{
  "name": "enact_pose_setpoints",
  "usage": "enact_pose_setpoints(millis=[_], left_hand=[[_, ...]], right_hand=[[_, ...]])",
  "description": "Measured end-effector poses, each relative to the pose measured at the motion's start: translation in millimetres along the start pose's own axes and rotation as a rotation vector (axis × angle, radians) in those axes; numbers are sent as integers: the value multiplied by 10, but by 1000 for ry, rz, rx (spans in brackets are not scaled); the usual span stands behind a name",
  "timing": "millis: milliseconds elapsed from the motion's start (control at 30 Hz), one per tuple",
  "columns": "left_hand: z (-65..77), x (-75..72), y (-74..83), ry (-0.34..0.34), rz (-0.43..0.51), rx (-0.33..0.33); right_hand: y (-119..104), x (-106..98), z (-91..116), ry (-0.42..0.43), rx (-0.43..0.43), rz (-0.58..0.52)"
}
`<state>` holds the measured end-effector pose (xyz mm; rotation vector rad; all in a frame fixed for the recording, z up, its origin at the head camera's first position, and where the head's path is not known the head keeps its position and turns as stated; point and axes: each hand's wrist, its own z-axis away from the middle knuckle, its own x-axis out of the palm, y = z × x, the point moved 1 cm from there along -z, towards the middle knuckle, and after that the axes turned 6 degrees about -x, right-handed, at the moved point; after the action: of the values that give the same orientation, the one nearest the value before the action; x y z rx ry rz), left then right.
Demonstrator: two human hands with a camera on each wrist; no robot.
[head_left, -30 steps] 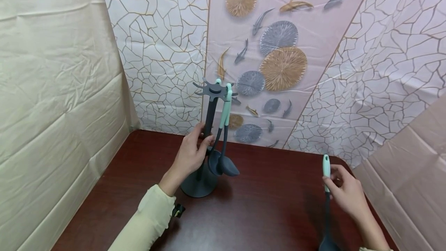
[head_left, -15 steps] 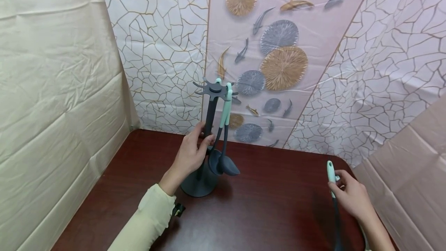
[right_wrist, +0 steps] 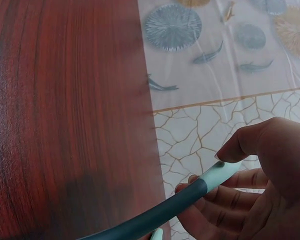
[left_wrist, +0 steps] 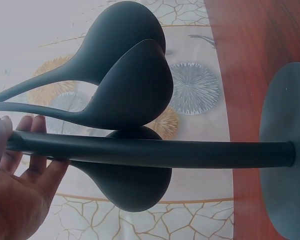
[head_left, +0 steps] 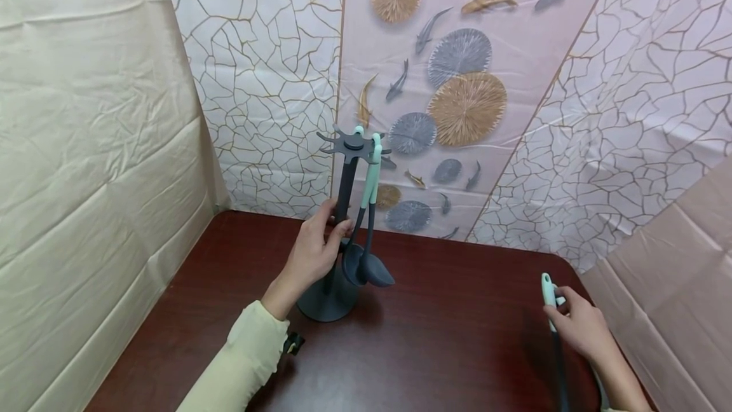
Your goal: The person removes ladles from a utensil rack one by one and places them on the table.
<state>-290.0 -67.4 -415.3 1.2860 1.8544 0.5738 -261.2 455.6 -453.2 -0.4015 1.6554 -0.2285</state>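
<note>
My left hand (head_left: pixel 314 243) grips the dark post of a utensil stand (head_left: pixel 345 189) that has a hooked top and a round base. Ladle-like utensils with mint handles (head_left: pixel 372 183) hang from its right side. Their dark rounded heads (left_wrist: pixel 135 85) show beside the post in the left wrist view, one partly hidden behind it. Far to the right, my right hand (head_left: pixel 583 326) pinches the mint handle (right_wrist: pixel 220 175) of a long cooking utensil between thumb and fingers. Its dark shaft (right_wrist: pixel 155 215) runs downward and its head is out of view. A second mint piece (head_left: pixel 559 301) shows by these fingers.
The dark red wooden table (head_left: pixel 434 336) spreads between the hands, with a rounded far right corner. Patterned cloth (head_left: pixel 269 81) hangs behind it, and beige cloth walls (head_left: pixel 103 177) stand on both sides. A small black object (head_left: pixel 293 343) shows by the left sleeve.
My right hand has moved right and toward me with the utensil, whose head has left the head view. A second mint piece has come into sight there. My left hand stays on the stand.
</note>
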Motion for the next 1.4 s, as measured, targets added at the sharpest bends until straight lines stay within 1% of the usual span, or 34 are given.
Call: enact_pose_setpoints(millis=[333, 633, 933, 1133, 1400], left_hand=[[-2, -4, 15, -2, -7, -8], [-6, -5, 6, 3, -11, 0], [0, 3, 4, 6, -11, 4], [11, 4, -9, 3, -9, -5], [-2, 4, -9, 3, -8, 7]], right_hand=[[118, 50, -23, -25, -6, 29], [160, 93, -55, -88, 19, 26], [237, 155, -55, -86, 21, 16], [241, 159, -65, -77, 10, 21], [261, 172, -85, -95, 25, -2]])
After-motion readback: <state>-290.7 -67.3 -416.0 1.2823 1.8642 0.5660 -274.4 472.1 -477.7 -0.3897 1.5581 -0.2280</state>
